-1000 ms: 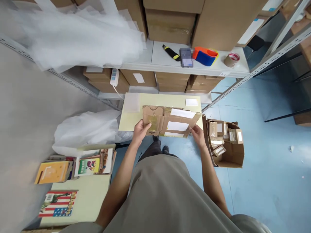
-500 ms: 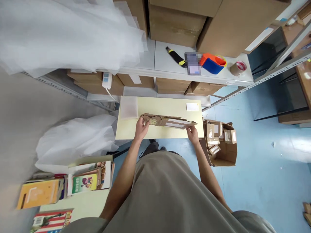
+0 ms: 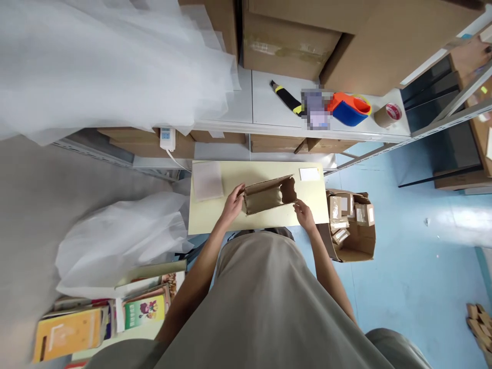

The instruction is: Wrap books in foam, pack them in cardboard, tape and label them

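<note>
Mid-frame, the left hand [image 3: 233,203] pinches the left end of a cardboard box [image 3: 263,199]; the right hand [image 3: 305,214] pinches its lower-right corner.

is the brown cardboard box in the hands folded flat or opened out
Opened out: the brown rectangular cardboard box has its long walls apart, with a hollow visible between them

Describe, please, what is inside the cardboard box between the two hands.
Inside the cardboard box, between the left hand and the right hand, bare brown surface shows and no item is visible. The rest is covered by the box itself and cannot be seen.
</note>
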### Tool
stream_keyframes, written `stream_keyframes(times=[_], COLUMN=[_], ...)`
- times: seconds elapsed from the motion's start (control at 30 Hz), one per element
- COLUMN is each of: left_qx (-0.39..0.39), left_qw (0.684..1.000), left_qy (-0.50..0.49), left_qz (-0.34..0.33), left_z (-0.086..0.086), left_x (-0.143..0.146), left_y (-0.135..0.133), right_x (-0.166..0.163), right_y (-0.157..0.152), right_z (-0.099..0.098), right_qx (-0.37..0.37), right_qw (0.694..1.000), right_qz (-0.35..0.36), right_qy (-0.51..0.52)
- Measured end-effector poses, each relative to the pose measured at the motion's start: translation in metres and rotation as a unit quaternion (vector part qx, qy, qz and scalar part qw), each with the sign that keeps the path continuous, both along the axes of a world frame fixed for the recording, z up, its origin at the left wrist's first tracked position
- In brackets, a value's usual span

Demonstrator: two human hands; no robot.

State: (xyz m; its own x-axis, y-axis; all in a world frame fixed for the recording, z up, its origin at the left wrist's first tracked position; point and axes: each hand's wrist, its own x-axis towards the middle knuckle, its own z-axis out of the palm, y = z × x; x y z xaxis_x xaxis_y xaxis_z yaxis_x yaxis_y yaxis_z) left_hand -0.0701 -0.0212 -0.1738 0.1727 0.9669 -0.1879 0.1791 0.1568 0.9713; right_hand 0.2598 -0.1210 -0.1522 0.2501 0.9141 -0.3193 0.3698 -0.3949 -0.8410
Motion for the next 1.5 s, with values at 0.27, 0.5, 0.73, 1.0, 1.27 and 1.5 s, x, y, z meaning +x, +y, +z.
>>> stream_keyframes(times=[0.27,0.5,0.73,1.0,1.27,1.5], left_qx=[-0.130,-0.152,-0.150,-0.157,-0.143,-0.131], left_qw=[0.983,0.962,0.956,0.969,0.976,0.977], left_qy=[-0.046,-0.054,-0.003,-0.051,-0.030,-0.057], left_qz=[0.125,0.219,0.251,0.183,0.160,0.160], left_z=[-0.001,0.013,0.029,0.033,0.032,0.045], left_x=[-0.012,0.022,0.045,0.049,0.044,0.036], left_y=[-0.025,-0.034,-0.033,-0.027,-0.013,-0.001], right_x=[0.036,0.039,0.052,0.062,0.044,0.032], right_y=[0.033,0.054,0.058,0.063,0.054,0.054], right_z=[0.010,0.015,0.022,0.023,0.026,0.030], right_qx=[-0.011,-0.053,-0.043,-0.026,-0.010,-0.011], right_qw=[0.999,0.983,0.985,0.993,0.994,0.995], right_qz=[0.001,0.073,0.083,0.061,0.007,-0.016], right_qy=[0.053,0.158,0.144,0.096,0.106,0.098])
